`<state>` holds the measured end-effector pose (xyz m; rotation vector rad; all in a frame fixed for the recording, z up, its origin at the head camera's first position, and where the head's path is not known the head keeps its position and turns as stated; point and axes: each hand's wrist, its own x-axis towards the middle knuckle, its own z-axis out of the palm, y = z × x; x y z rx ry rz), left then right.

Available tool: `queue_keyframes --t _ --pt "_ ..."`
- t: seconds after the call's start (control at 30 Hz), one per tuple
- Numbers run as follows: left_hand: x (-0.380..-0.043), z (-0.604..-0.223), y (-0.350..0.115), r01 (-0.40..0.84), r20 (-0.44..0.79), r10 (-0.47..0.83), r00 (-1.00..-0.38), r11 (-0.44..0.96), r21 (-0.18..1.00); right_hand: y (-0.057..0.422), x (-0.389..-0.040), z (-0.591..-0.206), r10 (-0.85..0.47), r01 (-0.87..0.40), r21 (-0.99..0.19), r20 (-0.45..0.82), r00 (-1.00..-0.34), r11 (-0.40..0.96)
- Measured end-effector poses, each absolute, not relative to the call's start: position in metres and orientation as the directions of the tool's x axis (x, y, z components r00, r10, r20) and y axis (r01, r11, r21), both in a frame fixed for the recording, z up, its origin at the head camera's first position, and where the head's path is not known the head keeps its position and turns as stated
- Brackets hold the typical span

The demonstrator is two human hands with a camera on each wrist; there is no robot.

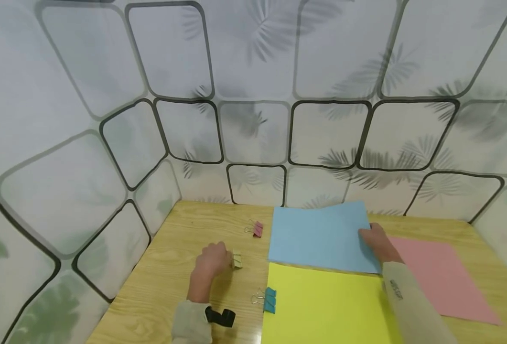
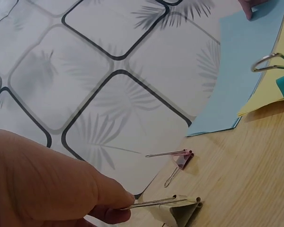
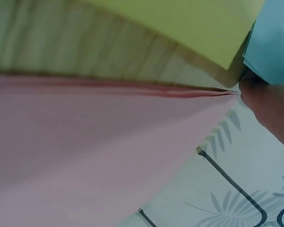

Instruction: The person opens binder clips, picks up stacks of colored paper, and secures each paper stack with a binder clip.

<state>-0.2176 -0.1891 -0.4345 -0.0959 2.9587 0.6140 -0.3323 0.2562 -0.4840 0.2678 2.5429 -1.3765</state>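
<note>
My left hand (image 1: 211, 260) pinches the wire handles of a pale yellow binder clip (image 1: 237, 259); the left wrist view shows thumb and finger on the wires and the clip's body (image 2: 180, 213) free. With my right hand (image 1: 375, 240) I grip the right edge of a stack of blue paper (image 1: 318, 236), whose far right corner is raised. A pink binder clip (image 1: 258, 229) lies left of the blue paper. On the left edge of the yellow paper (image 1: 330, 306) sits a teal binder clip (image 1: 270, 300). The right wrist view shows the right thumb (image 3: 270, 111) against the blue sheets.
Pink paper (image 1: 447, 277) lies on the wooden table (image 1: 150, 296) at the right, partly behind my right forearm. A patterned wall (image 1: 257, 134) rises at the table's back and left. My left wrist wears a black strap (image 1: 221, 316).
</note>
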Motion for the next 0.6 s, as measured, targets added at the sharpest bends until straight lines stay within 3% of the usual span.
queue_keyframes --t 0.17,0.6 --pt "-0.216 -0.440 -0.191 -0.056 -0.133 0.014 -0.991 0.857 0.512 0.259 -0.329 -0.482 0.055 0.216 -0.801 -0.224 -0.973 0.559" --pt "-0.210 -0.432 -0.197 -0.045 -0.124 0.050 -0.991 0.749 0.661 0.244 -0.311 -0.461 0.075 0.074 -0.818 -0.038 -0.996 0.570"
